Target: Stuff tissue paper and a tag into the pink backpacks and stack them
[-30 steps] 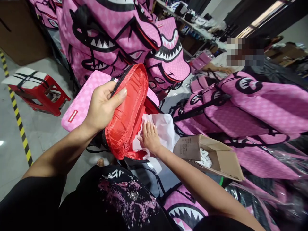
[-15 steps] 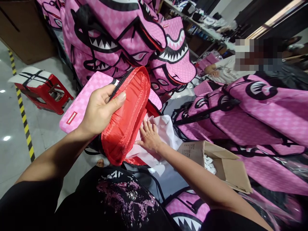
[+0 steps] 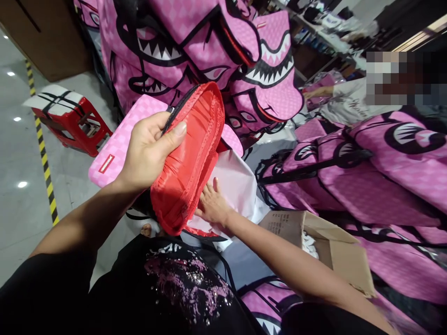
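My left hand [image 3: 148, 149] grips the red-lined flap [image 3: 190, 153] of an open pink checkered backpack [image 3: 118, 142], thumb pressed on the lining beside the black zipper. My right hand [image 3: 211, 204] lies flat with fingers spread on white tissue paper [image 3: 235, 186] that fills the bag's opening, its fingertips slipping under the flap's edge.
A tall stack of pink shark-mouth backpacks [image 3: 206, 46] stands behind. More such bags [image 3: 366, 172] lie to the right. An open cardboard box [image 3: 328, 246] sits by my right forearm. A red stool [image 3: 70, 118] stands on the grey floor by a yellow-black line [image 3: 44, 153]. Another person [image 3: 345, 100] works beyond.
My right hand has slid a little left and down on the paper, toward the flap. The left hand keeps its grip; the view has shifted slightly.
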A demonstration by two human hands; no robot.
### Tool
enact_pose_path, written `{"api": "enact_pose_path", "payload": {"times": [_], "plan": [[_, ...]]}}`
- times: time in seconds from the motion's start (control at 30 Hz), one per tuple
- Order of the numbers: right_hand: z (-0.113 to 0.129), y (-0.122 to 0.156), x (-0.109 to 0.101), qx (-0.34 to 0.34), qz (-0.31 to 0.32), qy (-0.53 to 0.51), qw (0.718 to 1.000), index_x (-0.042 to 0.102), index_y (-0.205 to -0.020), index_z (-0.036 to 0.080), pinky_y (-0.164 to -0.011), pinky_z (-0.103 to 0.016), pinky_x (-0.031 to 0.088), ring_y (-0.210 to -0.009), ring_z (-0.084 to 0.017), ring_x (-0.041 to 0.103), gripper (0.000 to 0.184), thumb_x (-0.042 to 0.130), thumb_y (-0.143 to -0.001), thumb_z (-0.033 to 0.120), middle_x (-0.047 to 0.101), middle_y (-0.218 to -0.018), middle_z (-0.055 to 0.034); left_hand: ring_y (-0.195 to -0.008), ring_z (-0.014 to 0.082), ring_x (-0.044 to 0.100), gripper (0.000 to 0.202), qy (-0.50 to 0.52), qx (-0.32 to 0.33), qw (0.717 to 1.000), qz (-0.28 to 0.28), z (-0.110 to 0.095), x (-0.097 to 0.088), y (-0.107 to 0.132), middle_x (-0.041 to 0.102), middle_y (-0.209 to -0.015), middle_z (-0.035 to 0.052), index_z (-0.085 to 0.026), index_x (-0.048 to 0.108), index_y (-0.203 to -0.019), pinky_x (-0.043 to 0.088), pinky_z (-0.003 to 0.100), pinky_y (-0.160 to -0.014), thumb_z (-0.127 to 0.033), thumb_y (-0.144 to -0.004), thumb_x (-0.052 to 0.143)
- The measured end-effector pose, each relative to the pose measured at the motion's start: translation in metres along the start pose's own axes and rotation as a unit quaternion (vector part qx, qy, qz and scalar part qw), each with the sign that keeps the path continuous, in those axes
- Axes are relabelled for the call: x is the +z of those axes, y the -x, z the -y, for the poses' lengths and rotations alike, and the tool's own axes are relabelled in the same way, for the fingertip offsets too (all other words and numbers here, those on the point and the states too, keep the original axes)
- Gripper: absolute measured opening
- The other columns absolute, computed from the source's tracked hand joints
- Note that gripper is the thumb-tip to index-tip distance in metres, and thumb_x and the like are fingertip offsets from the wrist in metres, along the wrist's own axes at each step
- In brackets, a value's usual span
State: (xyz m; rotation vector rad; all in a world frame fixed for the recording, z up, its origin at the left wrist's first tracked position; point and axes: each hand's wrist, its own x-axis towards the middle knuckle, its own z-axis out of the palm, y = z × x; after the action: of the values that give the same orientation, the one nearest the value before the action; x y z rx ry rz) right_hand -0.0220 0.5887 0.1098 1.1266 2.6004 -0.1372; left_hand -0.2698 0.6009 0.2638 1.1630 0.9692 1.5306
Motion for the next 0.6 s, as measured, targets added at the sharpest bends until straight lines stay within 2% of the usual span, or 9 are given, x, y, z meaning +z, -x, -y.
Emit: {"api": "enact_pose_path", "payload": {"times": [0.07, 0.2, 0.3, 0.37, 0.47, 0.53, 0.6], "plan": [[0.000, -0.001, -0.001, -0.020, -0.013, 0.000, 1.000, 0.040, -0.151, 0.007, -0.120, -0.068, 0.004, -0.147, -0.044, 0.026, 0.084, 0.062, -0.086, 0.054, 0.040, -0.154, -0.0255, -0.064, 0.0141, 0.064, 0.026, 0.012, 0.007, 1.000, -0.006, 0.003, 0.004, -0.001, 0.058, -0.065, -0.0008, -0.018, 0.062, -0.077, 0.049, 0.021, -0.054, -0.039, -0.083, 0.075], [-0.002, -0.010, -0.005, -0.030, -0.018, -0.040, 0.999, 0.038, -0.152, 0.004, -0.119, -0.069, 0.003, -0.149, -0.045, 0.021, 0.087, 0.061, -0.085, 0.054, 0.034, -0.157, -0.0274, -0.069, 0.0156, 0.066, 0.024, 0.031, 0.043, 0.997, -0.051, 0.005, 0.010, 0.005, 0.060, -0.068, 0.0006, -0.017, 0.065, -0.080, 0.051, 0.023, -0.056, -0.040, -0.089, 0.070], [0.003, -0.028, -0.017, -0.063, -0.018, -0.067, 0.996, 0.048, -0.148, 0.013, -0.120, -0.067, -0.003, -0.147, -0.040, 0.029, 0.066, 0.053, -0.091, 0.047, 0.041, -0.155, -0.0213, -0.072, 0.0157, 0.066, 0.020, -0.002, 0.072, 0.994, -0.078, -0.001, 0.009, 0.014, 0.061, -0.070, 0.0003, -0.019, 0.067, -0.087, 0.051, 0.025, -0.056, -0.039, -0.091, 0.068], [0.001, -0.038, -0.031, -0.083, -0.035, -0.064, 0.994, 0.050, -0.147, 0.016, -0.120, -0.065, -0.007, -0.146, -0.039, 0.030, 0.060, 0.052, -0.092, 0.041, 0.044, -0.154, -0.0191, -0.074, 0.0154, 0.064, 0.017, -0.037, 0.090, 0.990, -0.104, -0.007, 0.007, 0.018, 0.061, -0.072, -0.0003, -0.020, 0.068, -0.088, 0.051, 0.026, -0.058, -0.037, -0.092, 0.067], [-0.010, -0.043, -0.049, -0.081, -0.056, -0.036, 0.994, 0.045, -0.150, 0.012, -0.120, -0.064, -0.008, -0.150, -0.041, 0.020, 0.071, 0.060, -0.086, 0.040, 0.039, -0.157, -0.0204, -0.074, 0.0136, 0.061, 0.016, -0.060, 0.115, 0.978, -0.164, -0.014, 0.004, 0.020, 0.059, -0.071, -0.0016, -0.020, 0.067, -0.083, 0.048, 0.025, -0.059, -0.031, -0.094, 0.065], [-0.016, -0.045, -0.055, -0.078, -0.045, -0.018, 0.996, 0.044, -0.150, 0.011, -0.121, -0.064, -0.007, -0.151, -0.043, 0.015, 0.081, 0.067, -0.079, 0.042, 0.035, -0.158, -0.0206, -0.072, 0.0123, 0.059, 0.016, -0.057, 0.123, 0.973, -0.188, -0.015, 0.004, 0.021, 0.057, -0.068, -0.0022, -0.020, 0.066, -0.080, 0.047, 0.024, -0.058, -0.028, -0.093, 0.065], [-0.016, -0.051, -0.056, -0.085, -0.019, -0.008, 0.996, 0.048, -0.147, 0.010, -0.121, -0.064, -0.006, -0.150, -0.043, 0.018, 0.081, 0.071, -0.075, 0.041, 0.037, -0.158, -0.0213, -0.072, 0.0121, 0.059, 0.017, -0.054, 0.127, 0.971, -0.194, -0.012, 0.004, 0.022, 0.056, -0.065, -0.0024, -0.020, 0.065, -0.078, 0.047, 0.023, -0.056, -0.028, -0.092, 0.066]]}}
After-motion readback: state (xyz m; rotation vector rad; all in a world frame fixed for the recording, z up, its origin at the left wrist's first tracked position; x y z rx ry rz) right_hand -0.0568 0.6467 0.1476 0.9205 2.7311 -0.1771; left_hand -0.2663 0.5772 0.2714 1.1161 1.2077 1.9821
